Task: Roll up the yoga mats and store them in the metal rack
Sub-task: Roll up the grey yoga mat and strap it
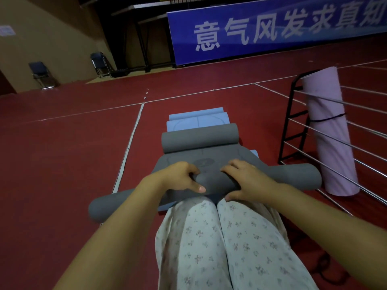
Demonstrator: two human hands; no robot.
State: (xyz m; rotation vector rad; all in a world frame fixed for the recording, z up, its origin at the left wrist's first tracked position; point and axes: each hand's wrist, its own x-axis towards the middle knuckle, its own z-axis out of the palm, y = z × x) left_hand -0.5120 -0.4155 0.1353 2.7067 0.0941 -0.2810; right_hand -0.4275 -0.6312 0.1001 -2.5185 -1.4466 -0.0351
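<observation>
A grey yoga mat (201,158) lies on the red floor in front of my knees, its far end curled into a roll (199,138). The near end is rolled into a grey tube (217,181) that runs left to right. My left hand (182,176) and my right hand (247,177) grip this near roll side by side, fingers over its top and thumbs toward me. A light blue mat (196,120) lies under and beyond the grey one. The metal rack (326,135) stands at the right and holds an upright rolled pink mat (328,130).
My legs in pale floral trousers (226,243) kneel behind the roll. White court lines (129,139) cross the red floor. Two folding chairs (41,74) stand at the far left wall. A blue banner (272,28) hangs at the back.
</observation>
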